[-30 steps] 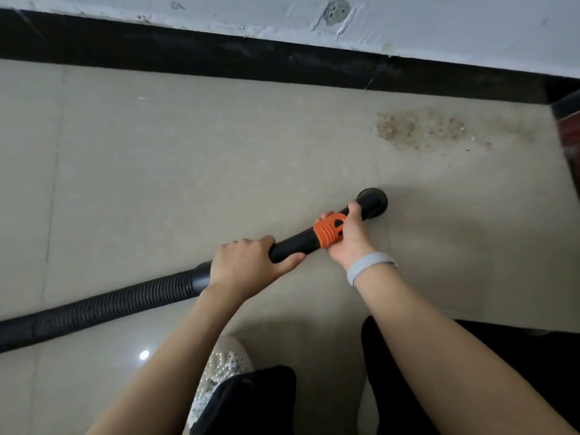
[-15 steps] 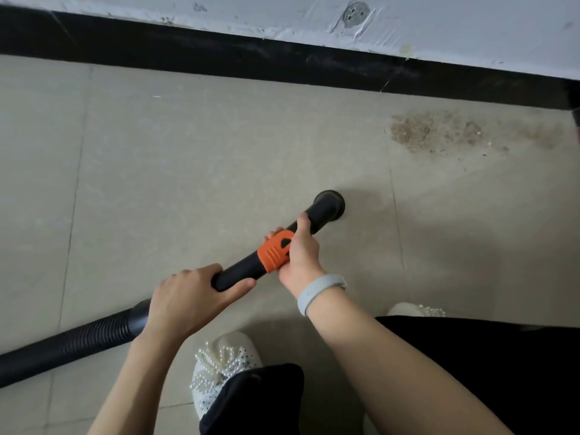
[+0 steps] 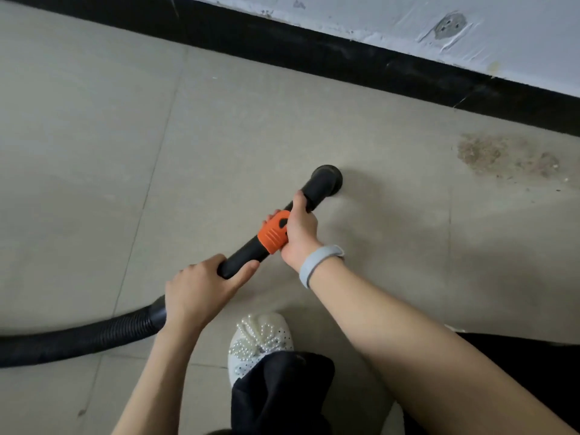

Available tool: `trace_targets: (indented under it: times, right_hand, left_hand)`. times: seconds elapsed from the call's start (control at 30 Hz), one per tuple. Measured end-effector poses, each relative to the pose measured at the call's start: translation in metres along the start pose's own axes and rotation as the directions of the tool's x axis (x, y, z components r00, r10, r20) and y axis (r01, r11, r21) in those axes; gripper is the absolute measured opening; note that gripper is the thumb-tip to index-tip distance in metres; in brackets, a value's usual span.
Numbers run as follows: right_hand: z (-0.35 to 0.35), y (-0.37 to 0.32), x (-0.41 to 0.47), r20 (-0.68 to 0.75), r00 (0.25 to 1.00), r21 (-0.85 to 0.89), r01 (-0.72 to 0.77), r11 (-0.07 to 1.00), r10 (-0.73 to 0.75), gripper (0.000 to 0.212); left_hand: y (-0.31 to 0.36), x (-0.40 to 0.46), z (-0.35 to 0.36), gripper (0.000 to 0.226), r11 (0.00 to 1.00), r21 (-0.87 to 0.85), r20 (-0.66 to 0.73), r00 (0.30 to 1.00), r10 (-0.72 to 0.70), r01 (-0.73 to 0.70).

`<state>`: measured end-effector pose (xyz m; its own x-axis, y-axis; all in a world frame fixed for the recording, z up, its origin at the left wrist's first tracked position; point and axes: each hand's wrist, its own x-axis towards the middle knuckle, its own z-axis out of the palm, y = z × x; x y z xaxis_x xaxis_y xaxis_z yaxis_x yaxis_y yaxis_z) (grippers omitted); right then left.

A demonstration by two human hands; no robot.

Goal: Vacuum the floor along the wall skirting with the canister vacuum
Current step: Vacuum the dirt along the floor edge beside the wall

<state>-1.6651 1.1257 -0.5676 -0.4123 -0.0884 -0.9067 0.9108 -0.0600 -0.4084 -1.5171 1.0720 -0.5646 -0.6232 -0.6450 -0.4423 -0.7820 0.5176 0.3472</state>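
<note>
A black vacuum nozzle tube (image 3: pixel 241 257) with an orange collar (image 3: pixel 273 232) points down at the beige tile floor; its round mouth (image 3: pixel 327 180) sits at the floor. My right hand (image 3: pixel 299 229) grips the tube at the orange collar. Lower on the tube, my left hand (image 3: pixel 201 288) grips where it meets the ribbed black hose (image 3: pixel 78 337). The black skirting (image 3: pixel 345 62) runs diagonally along the white wall. A patch of brown dust (image 3: pixel 502 155) lies on the floor to the right of the mouth, just below the skirting.
The hose trails off the left edge. My white beaded shoe (image 3: pixel 260 340) and black trouser legs (image 3: pixel 282 394) are at the bottom, close behind the tube. A grey round patch (image 3: pixel 450 25) marks the wall. Tile joints cross the floor.
The view has shifted, so the skirting now runs diagonally. The nozzle mouth has moved left, farther from the dust patch. Both hands keep their grip on the tube.
</note>
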Motion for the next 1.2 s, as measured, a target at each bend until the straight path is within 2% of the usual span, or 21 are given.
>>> trace_targets:
  times: [0.13, 0.27, 0.33, 0.47, 0.63, 0.77, 0.97, 1.1, 1.2]
  right_hand:
    - [0.058, 0.023, -0.009, 0.182, 0.983, -0.212, 0.002, 0.977, 0.038, 0.035]
    - [0.077, 0.022, -0.005, 0.221, 0.975, -0.262, 0.028, 0.965, 0.032, 0.035]
    - [0.064, 0.019, -0.003, 0.165, 0.986, -0.221, 0.031, 0.975, 0.006, 0.035]
    - [0.009, 0.016, -0.006, -0.052, 0.998, -0.084, 0.038, 0.996, -0.042, 0.035]
    - [-0.045, -0.009, -0.009, -0.232, 0.97, 0.061, 0.085, 0.995, -0.068, 0.036]
    - [-0.05, -0.048, 0.001, -0.264, 0.958, 0.072, 0.139, 0.988, -0.115, 0.035]
    - [-0.072, -0.108, 0.029, -0.321, 0.929, 0.039, 0.207, 0.978, -0.183, 0.042]
    - [-0.116, -0.137, 0.037, -0.358, 0.923, 0.08, 0.178, 0.981, -0.139, 0.045]
    - [-0.141, -0.167, 0.045, -0.326, 0.936, 0.077, 0.17, 0.982, -0.136, 0.044]
  left_hand:
    - [-0.04, -0.007, -0.014, 0.053, 0.984, -0.085, -0.127, 0.978, -0.165, 0.155]
    - [-0.044, 0.002, -0.026, 0.056, 0.982, -0.087, -0.146, 0.973, -0.18, 0.168]
    - [-0.037, 0.002, -0.024, 0.056, 0.988, -0.049, -0.108, 0.983, -0.148, 0.144]
    - [-0.015, -0.011, -0.003, 0.057, 1.0, 0.022, 0.064, 0.998, -0.007, 0.006]
    - [0.024, 0.002, 0.01, 0.058, 0.967, 0.089, 0.215, 0.953, 0.215, -0.238]
    - [0.06, 0.032, 0.006, 0.06, 0.936, 0.105, 0.249, 0.92, 0.302, -0.336]
    - [0.128, 0.069, 0.012, 0.059, 0.919, 0.133, 0.277, 0.904, 0.324, -0.371]
    - [0.176, 0.074, 0.033, 0.058, 0.893, 0.143, 0.357, 0.864, 0.355, -0.426]
    - [0.213, 0.074, 0.046, 0.058, 0.901, 0.158, 0.351, 0.876, 0.332, -0.404]
